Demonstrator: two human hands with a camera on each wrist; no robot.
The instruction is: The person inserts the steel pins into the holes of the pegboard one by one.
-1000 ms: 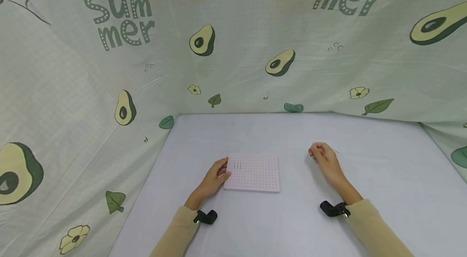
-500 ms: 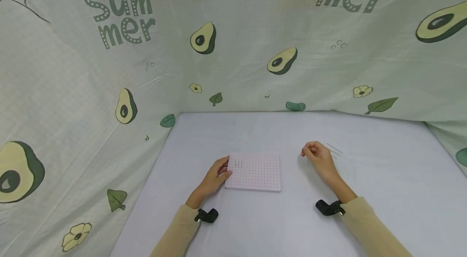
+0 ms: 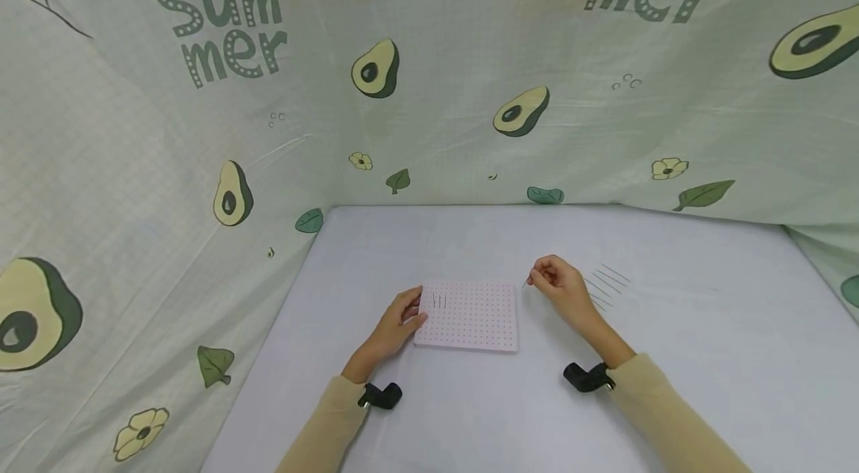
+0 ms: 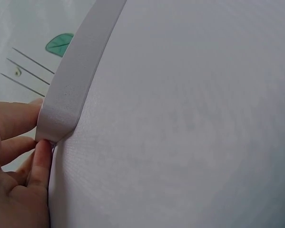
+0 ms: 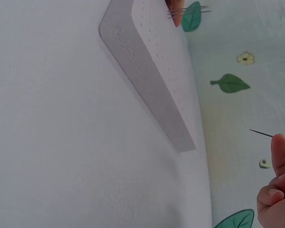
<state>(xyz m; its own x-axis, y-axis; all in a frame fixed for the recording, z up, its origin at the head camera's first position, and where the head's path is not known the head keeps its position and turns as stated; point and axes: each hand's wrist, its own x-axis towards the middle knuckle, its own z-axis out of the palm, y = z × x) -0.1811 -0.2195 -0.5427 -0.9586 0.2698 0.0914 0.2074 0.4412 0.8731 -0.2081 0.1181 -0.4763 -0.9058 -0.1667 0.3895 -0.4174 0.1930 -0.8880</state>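
Observation:
A pale pink-white pegboard (image 3: 479, 318) with rows of small holes lies flat on the table. My left hand (image 3: 391, 330) grips its left edge, and in the left wrist view its fingertips (image 4: 43, 154) press against the board's corner. Three thin dark needles (image 4: 30, 77) stand upright in the board near its far left corner. Just off the board's far right corner, my right hand (image 3: 560, 290) pinches a single needle (image 5: 260, 133) between thumb and fingertips, its pointed end sticking out in the right wrist view.
Several loose needles (image 3: 612, 279) lie roughly parallel on the white table (image 3: 705, 324), behind and right of the right hand. A printed cloth (image 3: 443, 33) with avocados hangs along the back and left sides. Each wrist carries a black camera mount (image 3: 587, 377).
My right hand has moved left from the loose needles toward the board, carrying one needle and uncovering the others. The left hand keeps its hold on the board.

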